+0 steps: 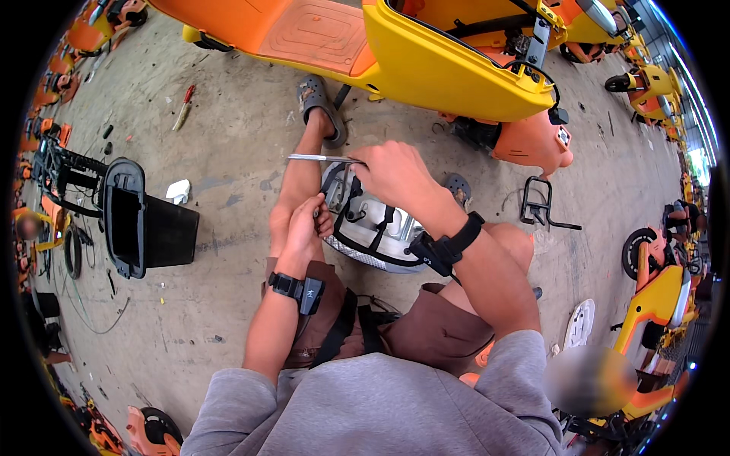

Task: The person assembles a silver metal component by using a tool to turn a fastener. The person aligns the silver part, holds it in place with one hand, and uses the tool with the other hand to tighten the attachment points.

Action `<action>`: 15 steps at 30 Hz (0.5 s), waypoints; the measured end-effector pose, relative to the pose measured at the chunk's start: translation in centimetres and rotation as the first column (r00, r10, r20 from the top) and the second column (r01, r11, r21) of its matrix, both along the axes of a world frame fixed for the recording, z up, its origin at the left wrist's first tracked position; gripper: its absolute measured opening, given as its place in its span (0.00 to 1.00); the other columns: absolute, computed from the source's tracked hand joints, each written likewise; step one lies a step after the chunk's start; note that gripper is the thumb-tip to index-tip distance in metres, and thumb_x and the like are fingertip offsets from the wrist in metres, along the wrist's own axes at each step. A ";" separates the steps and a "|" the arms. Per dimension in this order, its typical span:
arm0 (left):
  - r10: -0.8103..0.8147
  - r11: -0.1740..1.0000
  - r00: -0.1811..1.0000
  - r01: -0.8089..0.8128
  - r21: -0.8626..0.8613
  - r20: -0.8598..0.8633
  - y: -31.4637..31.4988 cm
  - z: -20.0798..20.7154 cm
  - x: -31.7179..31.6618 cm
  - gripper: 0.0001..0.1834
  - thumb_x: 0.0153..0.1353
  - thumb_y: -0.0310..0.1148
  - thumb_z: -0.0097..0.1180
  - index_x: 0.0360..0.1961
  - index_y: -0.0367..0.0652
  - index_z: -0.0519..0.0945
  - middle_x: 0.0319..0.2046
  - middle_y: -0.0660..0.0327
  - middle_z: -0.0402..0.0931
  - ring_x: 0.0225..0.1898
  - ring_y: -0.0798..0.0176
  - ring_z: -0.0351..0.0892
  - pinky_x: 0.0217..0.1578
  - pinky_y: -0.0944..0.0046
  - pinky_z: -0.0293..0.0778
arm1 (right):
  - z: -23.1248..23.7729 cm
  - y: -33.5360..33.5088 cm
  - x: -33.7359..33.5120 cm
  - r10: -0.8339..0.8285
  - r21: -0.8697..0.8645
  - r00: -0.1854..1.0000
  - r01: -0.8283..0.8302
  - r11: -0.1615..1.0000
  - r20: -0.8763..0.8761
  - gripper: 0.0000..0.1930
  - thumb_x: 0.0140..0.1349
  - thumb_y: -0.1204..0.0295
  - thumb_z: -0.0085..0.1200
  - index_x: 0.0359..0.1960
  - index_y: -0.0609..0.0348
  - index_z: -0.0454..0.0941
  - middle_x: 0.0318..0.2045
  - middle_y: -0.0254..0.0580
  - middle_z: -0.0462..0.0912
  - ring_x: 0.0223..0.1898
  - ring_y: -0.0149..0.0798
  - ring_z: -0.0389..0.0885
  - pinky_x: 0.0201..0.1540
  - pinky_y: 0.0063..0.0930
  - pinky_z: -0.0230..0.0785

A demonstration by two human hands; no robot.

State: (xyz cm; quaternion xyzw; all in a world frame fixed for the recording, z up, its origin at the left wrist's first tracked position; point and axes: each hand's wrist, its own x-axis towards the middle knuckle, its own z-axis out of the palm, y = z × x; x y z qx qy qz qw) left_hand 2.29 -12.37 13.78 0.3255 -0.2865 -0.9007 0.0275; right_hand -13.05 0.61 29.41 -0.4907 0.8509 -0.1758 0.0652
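Grey sleeves, right hand (pixel 395 173) gripping screwdriver (pixel 319 158) above headlight (pixel 372 232), left hand (pixel 304 224) beside

My left hand (pixel 308 223) curled shut low between my knees, my right hand (pixel 391 173) fisted above it, both forearms reaching forward, wrists strapped.

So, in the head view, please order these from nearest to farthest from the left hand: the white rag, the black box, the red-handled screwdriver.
From the left hand:
1. White rag, on the floor to its left.
2. Black box, just beyond the rag, further left.
3. Red-handled screwdriver, far up-left on the floor.
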 end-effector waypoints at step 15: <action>-0.032 0.999 0.999 0.032 0.037 0.012 -0.5 -0.7 0.3 0.15 0.69 0.41 0.50 0.26 0.46 0.68 0.14 0.69 0.56 0.15 0.70 0.56 0.16 0.69 0.53 | -2.1 0.2 0.2 0.320 -0.094 0.936 -0.309 0.946 0.145 0.23 0.47 0.81 0.49 0.47 0.51 0.83 0.46 0.51 0.80 0.49 0.55 0.77 0.53 0.46 0.70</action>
